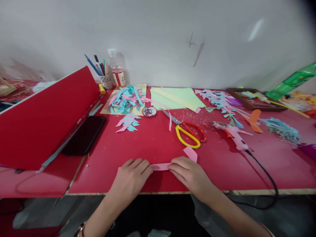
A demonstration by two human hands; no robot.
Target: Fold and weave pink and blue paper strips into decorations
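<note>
Gripping a pink paper strip [160,167], your left hand [133,173] and right hand [189,172] hold it near the front edge of the red counter [111,148]. Scissors [182,125] lie just beyond.

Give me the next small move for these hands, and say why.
Probably slide the right hand outward along the pink strip to smooth it: the left hand holds it farther left, a short span shows between the hands, and pink paper beyond the right hand bends at an angle.
</note>
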